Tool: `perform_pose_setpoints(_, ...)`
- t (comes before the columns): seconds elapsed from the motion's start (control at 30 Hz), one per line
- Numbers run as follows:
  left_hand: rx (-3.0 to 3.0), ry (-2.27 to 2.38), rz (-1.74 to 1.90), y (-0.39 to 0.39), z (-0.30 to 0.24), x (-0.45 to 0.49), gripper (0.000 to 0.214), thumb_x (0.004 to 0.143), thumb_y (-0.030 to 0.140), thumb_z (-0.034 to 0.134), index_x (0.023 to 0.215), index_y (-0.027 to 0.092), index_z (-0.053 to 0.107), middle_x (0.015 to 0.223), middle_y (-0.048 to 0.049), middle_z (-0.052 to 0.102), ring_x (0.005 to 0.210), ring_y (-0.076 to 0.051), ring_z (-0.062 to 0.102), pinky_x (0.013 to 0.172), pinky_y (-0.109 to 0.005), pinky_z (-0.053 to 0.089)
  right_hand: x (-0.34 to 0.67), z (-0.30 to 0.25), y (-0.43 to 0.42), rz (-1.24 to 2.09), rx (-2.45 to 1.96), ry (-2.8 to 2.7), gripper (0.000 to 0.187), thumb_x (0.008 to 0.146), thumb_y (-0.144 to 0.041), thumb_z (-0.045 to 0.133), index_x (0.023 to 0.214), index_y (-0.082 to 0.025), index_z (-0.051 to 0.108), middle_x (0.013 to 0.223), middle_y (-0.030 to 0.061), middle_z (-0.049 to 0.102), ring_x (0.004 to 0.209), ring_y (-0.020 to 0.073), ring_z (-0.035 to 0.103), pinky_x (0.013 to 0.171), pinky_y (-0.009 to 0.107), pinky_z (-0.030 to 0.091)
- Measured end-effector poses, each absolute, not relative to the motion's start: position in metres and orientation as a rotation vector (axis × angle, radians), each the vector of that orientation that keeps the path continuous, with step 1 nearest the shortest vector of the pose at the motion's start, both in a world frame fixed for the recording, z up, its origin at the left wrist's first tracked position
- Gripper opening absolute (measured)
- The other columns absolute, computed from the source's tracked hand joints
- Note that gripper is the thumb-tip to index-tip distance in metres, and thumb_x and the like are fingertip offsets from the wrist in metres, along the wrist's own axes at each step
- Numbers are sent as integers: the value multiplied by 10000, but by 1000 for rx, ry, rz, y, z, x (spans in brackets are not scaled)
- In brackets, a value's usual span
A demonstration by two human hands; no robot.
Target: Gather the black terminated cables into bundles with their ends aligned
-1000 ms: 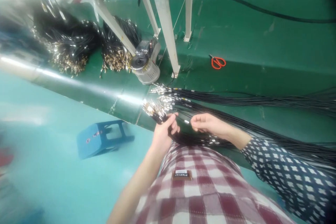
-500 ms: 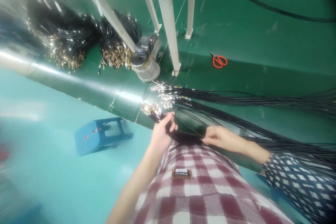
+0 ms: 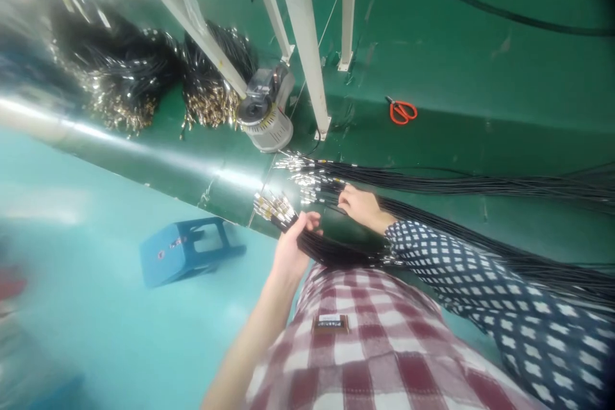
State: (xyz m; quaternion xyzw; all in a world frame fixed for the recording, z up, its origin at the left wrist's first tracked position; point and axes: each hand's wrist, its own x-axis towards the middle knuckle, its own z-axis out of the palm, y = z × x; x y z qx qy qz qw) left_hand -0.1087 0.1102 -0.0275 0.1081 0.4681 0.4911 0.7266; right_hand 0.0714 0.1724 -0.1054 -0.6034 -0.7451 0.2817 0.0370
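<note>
My left hand point(image 3: 294, 246) is closed around a bundle of thin black cables point(image 3: 331, 251). Silvery and gold-coloured connectors point(image 3: 276, 207) fan out past the thumb, and the bundle sags along the checked apron toward the right. My right hand point(image 3: 361, 206) lies over the near edge of a second bundle of black cables point(image 3: 432, 221) on the green work surface. Its fingers are bent and pinched at the cables just behind their metal ends point(image 3: 311, 189); the exact strand between them is hard to see.
Another cable bundle point(image 3: 456, 184) runs behind. Red-handled scissors point(image 3: 402, 112) lie farther back on the green surface point(image 3: 480, 77). A round grey-white device point(image 3: 266, 128) stands by white metal legs point(image 3: 307, 45). Heaps of cables point(image 3: 129, 77) lie at left; a blue stool point(image 3: 185, 253) is on the floor.
My right hand has moved from the held bundle near the apron up and left to the second bundle on the surface. My left hand keeps its hold, barely shifted.
</note>
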Motion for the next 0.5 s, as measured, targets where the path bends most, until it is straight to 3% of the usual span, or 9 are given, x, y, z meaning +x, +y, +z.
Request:
perform_pose_setpoints(0.07, 230, 1008, 1059, 110, -27, -108, 356, 761, 353, 699, 549, 141, 506, 643, -18, 550, 655, -135, 563, 726, -317, 490, 79, -97, 165, 845, -1872, -2231, 175, 923, -315, 496, 908, -221, 643, 1018, 42, 662, 848, 184, 618, 706, 277, 405)
perform_pose_setpoints(0.17, 235, 992, 1037, 112, -25, -105, 324, 778, 330, 683, 576, 154, 502, 462, 58, 372, 457, -84, 413, 626, -294, 463, 90, -76, 152, 817, -1876, -2121, 171, 930, -320, 474, 935, -211, 605, 914, 39, 679, 782, 172, 608, 694, 276, 414)
perform_pose_setpoints(0.27, 239, 1029, 1054, 115, -24, -100, 182, 734, 260, 728, 755, 146, 589, 445, 91, 329, 416, -63, 339, 548, -249, 405, 98, -56, 135, 978, -1718, -1896, 158, 900, -344, 510, 887, -204, 580, 777, 22, 647, 639, 145, 556, 621, 265, 421)
perform_pose_setpoints(0.33, 245, 1042, 1065, 117, -23, -98, 232, 711, 244, 748, 873, 143, 616, 454, 99, 332, 418, -60, 342, 541, -241, 393, 100, -47, 123, 1151, -1613, -1737, 171, 875, -372, 537, 848, -207, 573, 720, 12, 619, 590, 138, 519, 576, 263, 413)
perform_pose_setpoints(0.5, 341, 995, 1031, 120, -21, -96, 262, 734, 240, 729, 957, 127, 652, 487, 85, 367, 424, -52, 360, 543, -239, 391, 93, -40, 99, 1398, -1465, -1484, 215, 856, -415, 555, 821, -203, 557, 734, 15, 613, 656, 144, 547, 636, 274, 445)
